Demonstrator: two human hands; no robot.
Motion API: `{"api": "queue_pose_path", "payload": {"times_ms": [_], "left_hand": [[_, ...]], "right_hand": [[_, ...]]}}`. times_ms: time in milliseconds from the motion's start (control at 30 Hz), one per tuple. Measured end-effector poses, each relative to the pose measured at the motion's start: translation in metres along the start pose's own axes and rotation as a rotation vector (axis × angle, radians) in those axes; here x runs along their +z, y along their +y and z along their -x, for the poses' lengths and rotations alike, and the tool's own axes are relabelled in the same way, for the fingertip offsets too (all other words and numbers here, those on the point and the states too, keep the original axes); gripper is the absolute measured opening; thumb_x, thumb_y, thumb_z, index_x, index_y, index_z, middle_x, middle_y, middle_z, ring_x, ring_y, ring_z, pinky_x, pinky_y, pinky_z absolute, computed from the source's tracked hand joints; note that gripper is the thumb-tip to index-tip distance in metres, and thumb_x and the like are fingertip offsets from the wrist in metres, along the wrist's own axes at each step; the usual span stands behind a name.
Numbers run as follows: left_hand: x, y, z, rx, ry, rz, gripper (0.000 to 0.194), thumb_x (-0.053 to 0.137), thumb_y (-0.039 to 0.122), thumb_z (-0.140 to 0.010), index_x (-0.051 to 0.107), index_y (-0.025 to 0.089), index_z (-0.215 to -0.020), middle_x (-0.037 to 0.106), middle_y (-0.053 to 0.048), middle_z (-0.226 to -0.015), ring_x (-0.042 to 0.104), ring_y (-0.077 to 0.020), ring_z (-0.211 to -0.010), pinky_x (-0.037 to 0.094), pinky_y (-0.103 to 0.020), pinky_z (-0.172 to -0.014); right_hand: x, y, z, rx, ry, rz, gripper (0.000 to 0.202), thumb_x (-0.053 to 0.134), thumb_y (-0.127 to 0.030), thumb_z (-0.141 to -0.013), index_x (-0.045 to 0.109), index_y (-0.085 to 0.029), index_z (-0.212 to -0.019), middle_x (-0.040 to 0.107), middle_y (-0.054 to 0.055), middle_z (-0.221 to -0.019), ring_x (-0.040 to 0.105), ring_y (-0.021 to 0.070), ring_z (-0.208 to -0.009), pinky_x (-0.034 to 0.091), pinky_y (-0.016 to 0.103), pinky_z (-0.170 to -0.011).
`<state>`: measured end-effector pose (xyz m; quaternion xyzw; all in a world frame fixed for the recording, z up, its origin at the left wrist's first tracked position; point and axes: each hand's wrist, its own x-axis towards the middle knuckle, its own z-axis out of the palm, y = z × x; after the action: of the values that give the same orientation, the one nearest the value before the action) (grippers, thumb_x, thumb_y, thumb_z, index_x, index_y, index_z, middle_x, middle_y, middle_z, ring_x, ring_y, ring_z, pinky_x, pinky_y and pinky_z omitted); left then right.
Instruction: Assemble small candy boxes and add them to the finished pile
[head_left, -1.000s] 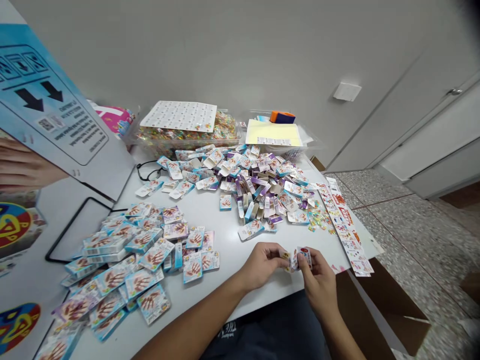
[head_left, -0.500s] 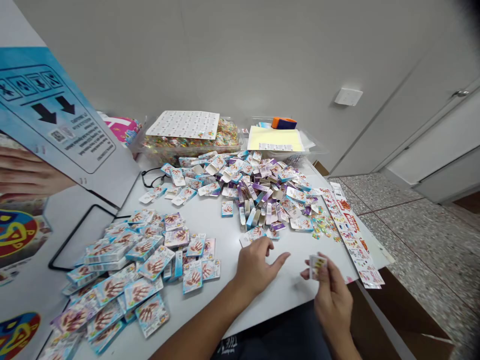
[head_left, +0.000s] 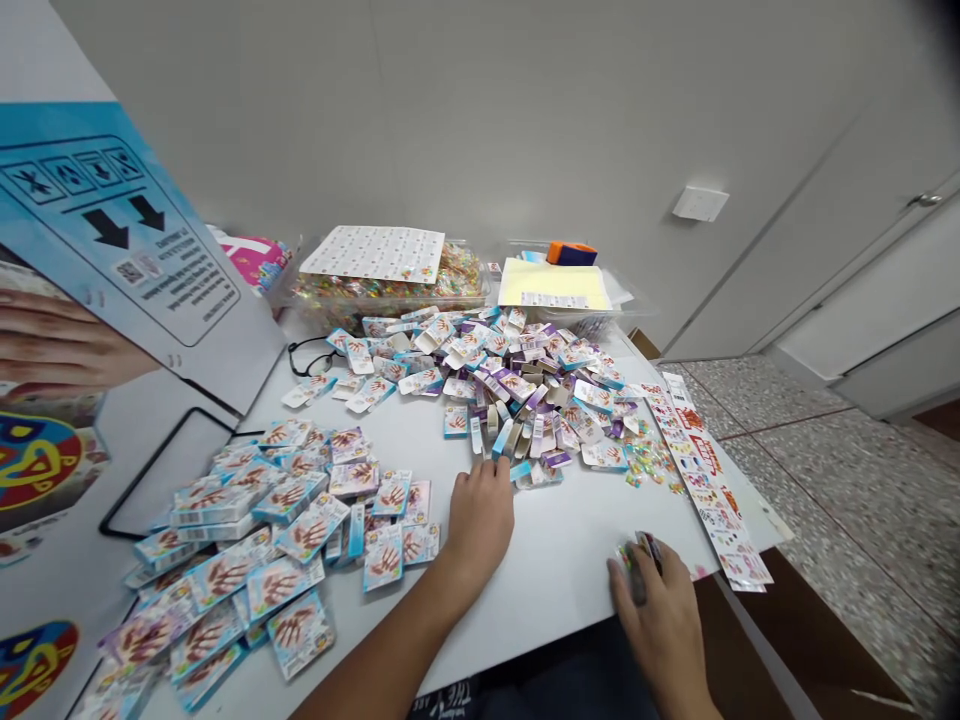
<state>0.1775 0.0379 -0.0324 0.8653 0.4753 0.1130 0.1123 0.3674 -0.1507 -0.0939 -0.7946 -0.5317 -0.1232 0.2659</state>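
My left hand (head_left: 482,515) reaches to the near edge of the pile of small open blue and purple boxes (head_left: 525,385). Its fingertips are at a box there, and the fingers are bent; what they grip is hidden. Near the table's front edge on the right, my right hand (head_left: 660,600) is closed round a small packet (head_left: 636,580) with coloured bits. To the left lies a heap of closed boxes (head_left: 289,495) with hand pictures. Small colourful packets (head_left: 651,458) are scattered right of the open boxes.
Printed sticker strips (head_left: 712,480) lie along the table's right edge. Clear tubs (head_left: 390,290) stand at the back, one under a printed sheet (head_left: 375,253). Black glasses (head_left: 310,357) and a large display box (head_left: 142,230) are on the left.
My left hand has moved forward and left to the open boxes. My right hand has turned palm down and lowered to the table with its packet.
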Motion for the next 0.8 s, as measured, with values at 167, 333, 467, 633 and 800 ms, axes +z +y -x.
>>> {"api": "queue_pose_path", "payload": {"times_ms": [167, 333, 467, 633, 800], "left_hand": [[0.0, 0.006, 0.005, 0.048, 0.046, 0.204, 0.015, 0.053, 0.026, -0.097, 0.064, 0.02, -0.105, 0.07, -0.01, -0.094, 0.067, -0.0282, -0.089, 0.046, -0.035, -0.07], [0.006, 0.01, 0.01, 0.107, 0.065, 0.393, 0.018, 0.066, 0.01, -0.086, 0.068, 0.022, -0.099, 0.071, -0.004, -0.094, 0.068, -0.0253, -0.092, 0.052, -0.034, -0.077], [0.007, 0.01, 0.012, 0.132, 0.074, 0.457, 0.032, 0.058, -0.003, -0.079, 0.064, 0.02, -0.1, 0.065, -0.005, -0.104, 0.067, -0.0235, -0.096, 0.054, -0.034, -0.081], [0.005, 0.013, 0.014, 0.168, 0.08, 0.549, 0.03, 0.053, 0.006, -0.086, 0.053, 0.019, -0.113, 0.06, -0.009, -0.111, 0.066, -0.0239, -0.092, 0.055, -0.038, -0.079], [0.003, 0.016, 0.018, 0.247, 0.057, 0.571, 0.031, 0.053, 0.008, -0.08, 0.054, 0.022, -0.107, 0.059, -0.006, -0.106, 0.063, -0.0227, -0.089, 0.051, -0.034, -0.074]], "right_hand": [[0.008, 0.003, -0.004, -0.071, -0.003, -0.043, 0.035, 0.041, -0.041, -0.104, 0.069, -0.019, -0.101, 0.064, 0.018, -0.105, 0.063, 0.0345, -0.1, 0.055, 0.056, -0.087], [0.009, 0.011, -0.005, -0.086, -0.036, -0.079, 0.034, 0.05, -0.047, -0.101, 0.066, -0.019, -0.11, 0.063, 0.016, -0.109, 0.063, 0.0327, -0.103, 0.057, 0.052, -0.088], [0.01, 0.016, -0.007, -0.145, -0.008, -0.081, 0.031, 0.045, -0.042, -0.104, 0.066, -0.02, -0.107, 0.064, 0.014, -0.105, 0.067, 0.0278, -0.098, 0.06, 0.043, -0.082], [0.009, 0.015, -0.011, -0.214, 0.016, -0.07, 0.03, 0.047, -0.044, -0.103, 0.065, -0.021, -0.106, 0.065, 0.014, -0.104, 0.068, 0.0284, -0.097, 0.06, 0.042, -0.081], [0.007, 0.019, -0.012, -0.261, -0.031, -0.074, 0.029, 0.046, -0.043, -0.104, 0.066, -0.022, -0.106, 0.066, 0.013, -0.105, 0.071, 0.0264, -0.092, 0.061, 0.038, -0.074]]}}
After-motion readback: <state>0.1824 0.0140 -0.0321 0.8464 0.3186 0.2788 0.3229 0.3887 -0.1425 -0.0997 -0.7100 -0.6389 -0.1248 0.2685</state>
